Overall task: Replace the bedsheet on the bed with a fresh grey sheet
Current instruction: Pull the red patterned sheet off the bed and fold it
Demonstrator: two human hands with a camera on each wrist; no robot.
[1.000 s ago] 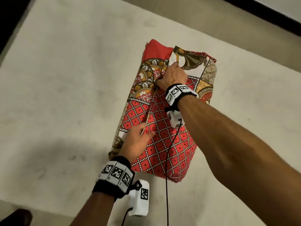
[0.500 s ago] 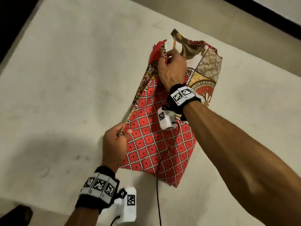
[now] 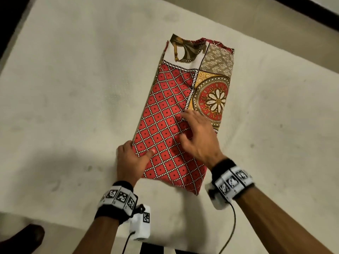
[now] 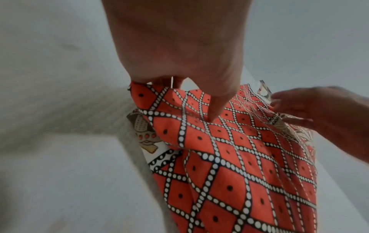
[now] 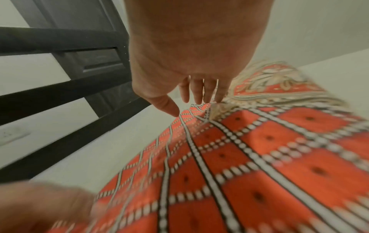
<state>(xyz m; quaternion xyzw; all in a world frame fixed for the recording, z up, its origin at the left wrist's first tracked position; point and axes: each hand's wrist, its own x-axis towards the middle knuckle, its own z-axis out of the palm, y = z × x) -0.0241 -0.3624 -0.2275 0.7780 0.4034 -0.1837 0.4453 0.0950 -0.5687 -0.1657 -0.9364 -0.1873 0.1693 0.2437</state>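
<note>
A red patterned bedsheet (image 3: 165, 114), folded into a long rectangle, lies flat on the bare off-white mattress (image 3: 73, 88). My left hand (image 3: 132, 158) grips its near-left edge, thumb on top and fingers tucked under. The left wrist view shows that thumb pressing into the diamond-print sheet (image 4: 239, 165). My right hand (image 3: 196, 136) is over the sheet's middle right with straight, spread fingers, holding nothing and blurred by motion. In the right wrist view its fingertips (image 5: 199, 99) are just at the cloth (image 5: 279, 157). No grey sheet is in view.
A dark bed frame (image 5: 60, 78) runs along the mattress's far-left side, with a wall socket (image 5: 12, 134) behind it. A strip of beige floor (image 3: 238, 15) lies beyond the far edge. A dark shoe-like shape (image 3: 22, 235) sits at the near-left corner.
Both hands folded the lifted left flap over to the right. The sheet now lies flat and narrower. My right hand has let go of the far end and drawn back toward me.
</note>
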